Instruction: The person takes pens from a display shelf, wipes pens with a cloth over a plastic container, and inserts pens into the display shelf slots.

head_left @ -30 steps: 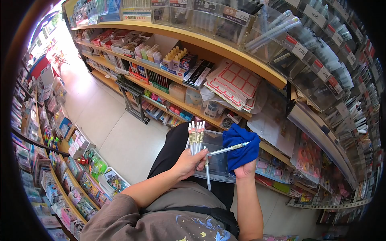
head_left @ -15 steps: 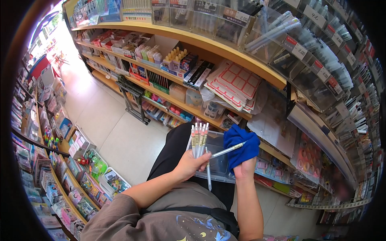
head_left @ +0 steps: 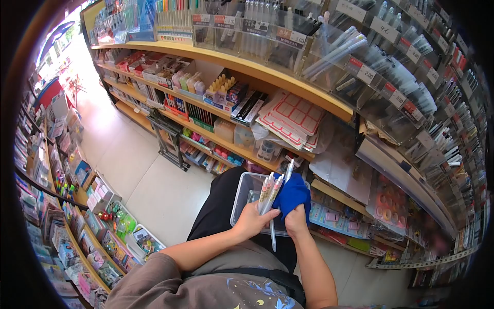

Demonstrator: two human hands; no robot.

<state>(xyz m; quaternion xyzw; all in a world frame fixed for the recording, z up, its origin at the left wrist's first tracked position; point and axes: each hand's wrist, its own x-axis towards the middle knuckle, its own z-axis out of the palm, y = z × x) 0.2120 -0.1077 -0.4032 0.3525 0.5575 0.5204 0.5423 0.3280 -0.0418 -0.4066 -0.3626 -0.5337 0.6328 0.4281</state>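
Note:
Several slim white pens point(head_left: 266, 194) stand in a bunch in my left hand point(head_left: 252, 221), whose fingers are closed round them. One more pen point(head_left: 273, 236) points down below that hand. A crumpled blue cloth point(head_left: 294, 194) is gripped in my right hand point(head_left: 295, 220), just beside the bunch. Another white pen point(head_left: 289, 169) rises along the left edge of the cloth; its lower part is hidden there. Under both hands, a clear plastic box point(head_left: 241, 198) rests on my lap, partly covered by the hands and cloth.
A wooden shelf point(head_left: 226, 54) with clear pen bins point(head_left: 329, 67) curves ahead and to the right. Stacked red-and-white label sheets point(head_left: 294, 118) lie on a lower shelf. Racks of small goods point(head_left: 95, 226) line the left, beside the tiled floor point(head_left: 149, 180).
My right hand and the cloth have moved left, close to the bunch. The pen at the cloth has turned from nearly level to upright. My left hand has shifted slightly right.

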